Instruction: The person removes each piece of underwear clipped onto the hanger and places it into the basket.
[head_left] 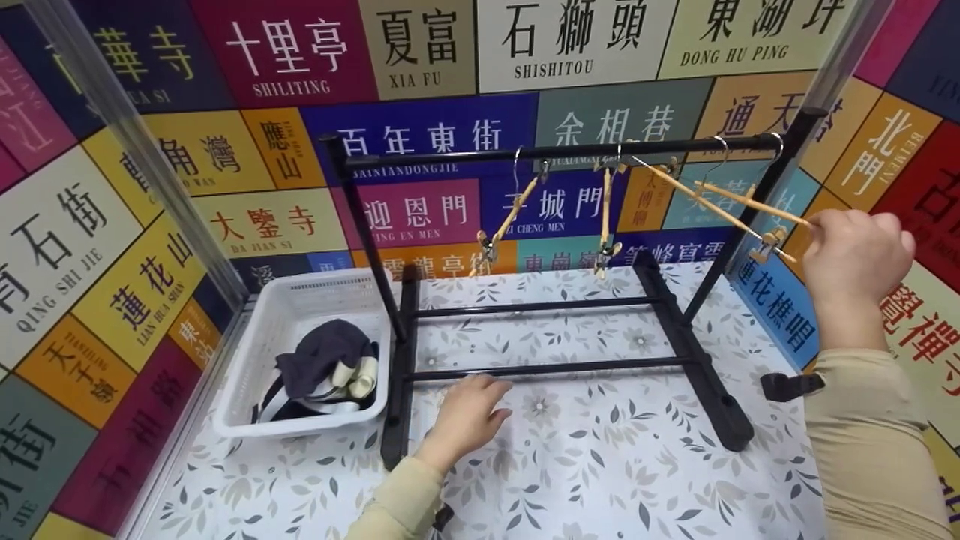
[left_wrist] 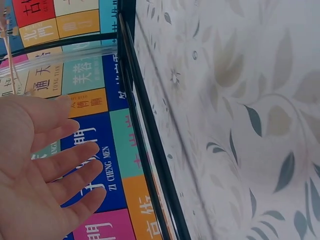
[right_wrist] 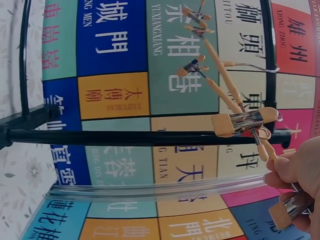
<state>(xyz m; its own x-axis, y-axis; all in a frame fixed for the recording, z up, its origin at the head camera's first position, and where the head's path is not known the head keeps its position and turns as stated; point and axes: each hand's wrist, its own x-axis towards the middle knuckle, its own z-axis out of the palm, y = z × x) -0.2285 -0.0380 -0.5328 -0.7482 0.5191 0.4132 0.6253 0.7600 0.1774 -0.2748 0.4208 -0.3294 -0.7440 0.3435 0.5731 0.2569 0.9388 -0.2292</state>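
Several wooden clip hangers hang by metal hooks from the top bar of a black garment rack (head_left: pixel 480 157). At the rack's right end, my right hand (head_left: pixel 855 262) pinches the end of one clip hanger (head_left: pixel 784 214) between thumb and fingers. The right wrist view shows a metal clip (right_wrist: pixel 295 207) at the fingers of that hand, and another hanger's clip (right_wrist: pixel 245 122) close by. My left hand (head_left: pixel 469 412) is by the rack's lower front bar, holding nothing; its fingers are spread and relaxed in the left wrist view. Two other hangers (head_left: pixel 517 206) hang further left.
A white plastic basket (head_left: pixel 300 429) stands left of the rack, with dark and pale cloth items (head_left: pixel 330 360) inside. Leaf-patterned cloth covers the table (head_left: pixel 600 480). Colourful sign-printed walls (head_left: pixel 420 90) enclose the back and both sides.
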